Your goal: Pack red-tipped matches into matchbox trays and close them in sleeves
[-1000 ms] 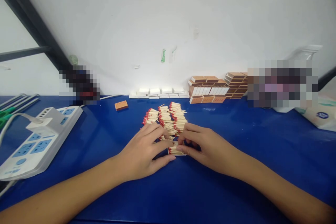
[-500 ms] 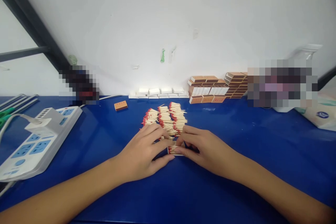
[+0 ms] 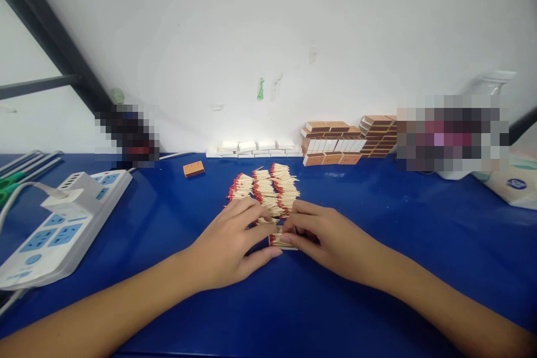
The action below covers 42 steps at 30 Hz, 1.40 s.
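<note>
A small white matchbox tray (image 3: 273, 245) lies on the blue table between my hands, with red-headed matches (image 3: 277, 239) in it. My left hand (image 3: 235, 240) grips the tray's left end, thumb at the near side and index finger at the far side. At the tray's right part, my right hand (image 3: 335, 240) has its thumb and fingertips closed on the matches inside. Both hands partly cover the tray. Just beyond them, loose matches (image 3: 287, 182) lie in three rough rows, heads to the left.
White trays (image 3: 255, 148) line the wall at the back. To their right stand stacked matchboxes (image 3: 333, 145). One orange matchbox (image 3: 193, 168) lies alone at back left. A power strip (image 3: 62, 235) with a plugged-in adapter occupies the left; a tissue pack (image 3: 512, 182) lies far right.
My right thumb and fingertips have shifted slightly over the matches, which now lie lower in the tray. My left thumb has edged a little right along it.
</note>
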{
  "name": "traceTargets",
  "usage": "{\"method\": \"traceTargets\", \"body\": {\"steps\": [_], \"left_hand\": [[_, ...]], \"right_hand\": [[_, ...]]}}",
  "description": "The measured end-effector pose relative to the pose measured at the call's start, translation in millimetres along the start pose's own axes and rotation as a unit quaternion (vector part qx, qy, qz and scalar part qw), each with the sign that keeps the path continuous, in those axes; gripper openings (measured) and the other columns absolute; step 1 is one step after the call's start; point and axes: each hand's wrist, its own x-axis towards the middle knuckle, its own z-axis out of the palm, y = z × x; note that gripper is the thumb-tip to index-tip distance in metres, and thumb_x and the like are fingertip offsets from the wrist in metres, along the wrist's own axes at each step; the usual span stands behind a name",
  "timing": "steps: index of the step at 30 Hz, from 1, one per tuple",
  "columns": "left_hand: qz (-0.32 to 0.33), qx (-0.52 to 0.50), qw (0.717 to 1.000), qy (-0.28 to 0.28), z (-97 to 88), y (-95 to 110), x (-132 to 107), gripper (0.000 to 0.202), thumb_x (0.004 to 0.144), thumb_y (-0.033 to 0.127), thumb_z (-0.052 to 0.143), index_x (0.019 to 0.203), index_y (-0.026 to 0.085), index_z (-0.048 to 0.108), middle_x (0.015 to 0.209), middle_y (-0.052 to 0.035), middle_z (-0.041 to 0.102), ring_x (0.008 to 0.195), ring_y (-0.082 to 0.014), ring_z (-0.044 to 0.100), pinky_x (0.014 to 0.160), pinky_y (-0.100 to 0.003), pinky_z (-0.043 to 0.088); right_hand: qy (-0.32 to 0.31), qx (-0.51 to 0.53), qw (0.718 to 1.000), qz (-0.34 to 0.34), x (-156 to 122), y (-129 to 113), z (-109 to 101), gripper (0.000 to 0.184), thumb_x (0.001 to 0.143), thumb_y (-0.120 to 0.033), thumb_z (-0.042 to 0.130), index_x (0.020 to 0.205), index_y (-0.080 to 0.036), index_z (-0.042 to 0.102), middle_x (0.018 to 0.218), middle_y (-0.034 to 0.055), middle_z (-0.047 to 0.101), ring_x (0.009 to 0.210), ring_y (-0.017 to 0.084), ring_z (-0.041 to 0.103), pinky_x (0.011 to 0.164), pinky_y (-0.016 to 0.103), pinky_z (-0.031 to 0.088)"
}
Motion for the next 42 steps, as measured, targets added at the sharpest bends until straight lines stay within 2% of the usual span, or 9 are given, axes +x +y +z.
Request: {"method": "traceTargets", "body": {"steps": [6,13,18,25,30,38,42], "left_hand": [[-0.006,0.013,1.0,-0.011,0.6,0,0,0.027,0.104,0.039,0.061,0.119,0.019,0.069,0.121,-0.0112,0.067,0.114,-0.0275,0.059,0.101,-0.047,0.053],[0.0,0.016,1.0,0.0,0.6,0,-1,0.026,0.104,0.037,0.062,0.119,0.018,0.069,0.119,-0.0116,0.067,0.114,-0.0277,0.06,0.102,-0.048,0.053],[0.002,0.006,1.0,0.003,0.6,0,-1,0.027,0.102,0.034,0.064,0.125,0.02,0.067,0.122,-0.0101,0.067,0.115,-0.0266,0.06,0.104,-0.047,0.052],[0.004,-0.004,1.0,0.003,0.9,0,-1,0.024,0.102,0.031,0.063,0.123,0.02,0.068,0.119,-0.0097,0.067,0.115,-0.026,0.059,0.104,-0.046,0.052],[0.005,-0.004,1.0,0.009,0.8,0,-1,0.026,0.102,0.031,0.064,0.125,0.02,0.067,0.119,-0.01,0.068,0.114,-0.0264,0.06,0.103,-0.046,0.053],[0.004,0.0,1.0,0.003,0.9,0,-1,0.024,0.102,0.033,0.063,0.121,0.02,0.068,0.119,-0.0106,0.067,0.116,-0.0273,0.059,0.103,-0.047,0.052],[0.004,-0.003,1.0,-0.002,-0.1,2,0,0.025,0.103,0.033,0.063,0.123,0.02,0.069,0.118,-0.0108,0.068,0.114,-0.0269,0.06,0.103,-0.047,0.053]], "right_hand": [[0.016,-0.02,1.0,-0.003,-1,1,0,0.007,0.103,-0.025,0.065,0.1,-0.021,0.07,0.098,0.0023,0.064,0.079,0.013,0.06,0.066,0.026,0.044],[0.007,-0.063,0.998,-0.026,-1,6,0,0.016,0.105,-0.025,0.061,0.101,-0.021,0.075,0.098,0.0041,0.063,0.079,0.015,0.063,0.07,0.029,0.047],[0.015,-0.066,0.997,-0.033,-1,5,0,0.015,0.105,-0.03,0.062,0.11,-0.022,0.074,0.101,0.0046,0.066,0.084,0.017,0.066,0.072,0.029,0.05],[0.034,-0.083,0.995,-0.051,-1,9,0,0.013,0.104,-0.019,0.06,0.103,-0.02,0.073,0.1,0.0046,0.066,0.08,0.015,0.066,0.07,0.028,0.05],[0.033,-0.094,0.994,-0.049,1,9,0,0.016,0.104,-0.021,0.06,0.1,-0.019,0.075,0.096,0.0044,0.065,0.079,0.016,0.066,0.069,0.029,0.05],[0.041,-0.097,0.993,-0.045,-1,11,1,0.009,0.103,-0.021,0.063,0.104,-0.019,0.071,0.102,0.0048,0.067,0.083,0.016,0.067,0.071,0.029,0.05],[0.03,-0.104,0.993,-0.043,0,10,2,0.014,0.104,-0.022,0.06,0.1,-0.02,0.073,0.099,0.0048,0.066,0.079,0.015,0.065,0.07,0.028,0.049]]}}
